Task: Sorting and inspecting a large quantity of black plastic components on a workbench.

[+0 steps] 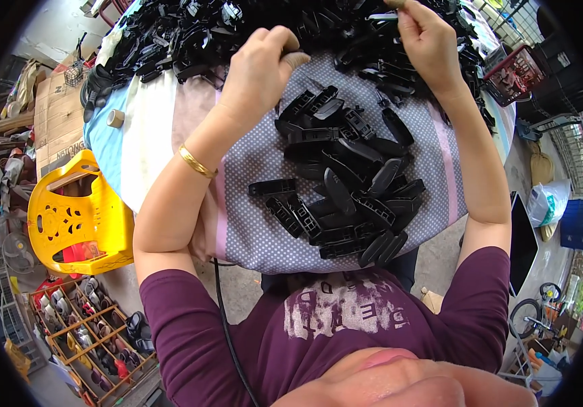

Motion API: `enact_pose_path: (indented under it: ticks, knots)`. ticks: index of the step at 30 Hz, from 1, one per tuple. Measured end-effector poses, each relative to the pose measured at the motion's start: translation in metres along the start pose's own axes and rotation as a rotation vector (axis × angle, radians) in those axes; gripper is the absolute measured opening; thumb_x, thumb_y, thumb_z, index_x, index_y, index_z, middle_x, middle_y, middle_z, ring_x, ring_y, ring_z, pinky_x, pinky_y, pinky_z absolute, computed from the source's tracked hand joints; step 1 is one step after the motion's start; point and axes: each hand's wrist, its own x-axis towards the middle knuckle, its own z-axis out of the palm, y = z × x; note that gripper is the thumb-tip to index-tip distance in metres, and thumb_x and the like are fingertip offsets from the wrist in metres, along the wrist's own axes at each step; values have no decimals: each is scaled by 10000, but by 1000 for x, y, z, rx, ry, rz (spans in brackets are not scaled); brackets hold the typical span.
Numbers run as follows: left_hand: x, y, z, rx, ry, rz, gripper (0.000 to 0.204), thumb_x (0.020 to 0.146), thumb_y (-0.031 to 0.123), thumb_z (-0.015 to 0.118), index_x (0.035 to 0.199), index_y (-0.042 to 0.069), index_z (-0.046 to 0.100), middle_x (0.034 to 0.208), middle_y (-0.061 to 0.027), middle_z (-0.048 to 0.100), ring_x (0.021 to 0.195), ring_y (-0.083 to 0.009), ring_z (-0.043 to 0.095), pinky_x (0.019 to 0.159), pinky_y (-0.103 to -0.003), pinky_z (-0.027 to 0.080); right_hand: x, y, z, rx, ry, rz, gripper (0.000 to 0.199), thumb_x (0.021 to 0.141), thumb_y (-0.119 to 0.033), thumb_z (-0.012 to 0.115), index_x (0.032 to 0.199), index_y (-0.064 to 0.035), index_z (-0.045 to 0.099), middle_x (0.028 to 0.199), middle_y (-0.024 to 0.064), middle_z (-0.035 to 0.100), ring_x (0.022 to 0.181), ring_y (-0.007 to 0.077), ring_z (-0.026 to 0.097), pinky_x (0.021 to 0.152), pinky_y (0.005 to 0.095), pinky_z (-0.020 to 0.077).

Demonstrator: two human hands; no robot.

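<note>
Outdoors on a grey floor stands a desk (251,230) covered with a dotted grey cloth with pink stripes; beside that cloth lie white and light blue cloths; the picture looks down from the person's head, and the purple shirt (332,325) fills the bottom; on the near part of the desk sits a small pile of flat black plastic pieces (346,183), lying across each other in many directions; at the far edge of the desk lies a much bigger heap of black pieces (196,30), spread from left to right; the left hand (257,74) is raised over the desk between the two heaps, its fingers curled together, with a taped fingertip (296,60) poking out; I cannot tell if it holds anything; a gold bracelet (196,161) sits on the left wrist; the right hand (427,41) is up at the far heap, its fingers pinched together on a thin black piece (381,16) that sticks out to the left; a small roll of tape (115,118) lies on the blue cloth near the left edge; down on the floor to the left stands a yellow plastic chair (78,217); near it is a wooden rack of shoes (95,332); a red basket (515,73) sits at the right, just past the desk.
</note>
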Motion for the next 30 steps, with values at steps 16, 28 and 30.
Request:
enact_pose_path:
  ticks: [16, 28, 30]
  knots:
    - [-4, 12, 11, -1426, 24, -437, 351, 774, -53, 638, 1111, -48, 541, 978, -86, 609, 895, -149, 601, 812, -253, 485, -25, -29, 22, 805, -371, 382, 283, 883, -124, 585, 1132, 12, 582, 992, 61, 624, 819, 109, 610, 728, 227, 512]
    - [-3, 16, 9, -1110, 71, -346, 385, 761, -42, 665, 1136, -9, 583, 992, -88, 642, 906, -140, 613, 848, -244, 495, -20, -22, 12, 676, -240, 304, 232, 907, -157, 551, 1057, 2, 628, 894, 33, 634, 747, 80, 605, 674, 213, 504]
    - [-3, 14, 10, -1152, 64, -340, 383, 754, -44, 671, 1126, -9, 590, 992, -91, 644, 896, -143, 618, 842, -246, 500, -26, -33, 15, 799, -350, 456, 239, 908, -180, 552, 1048, -2, 631, 830, 32, 644, 722, 86, 613, 673, 212, 507]
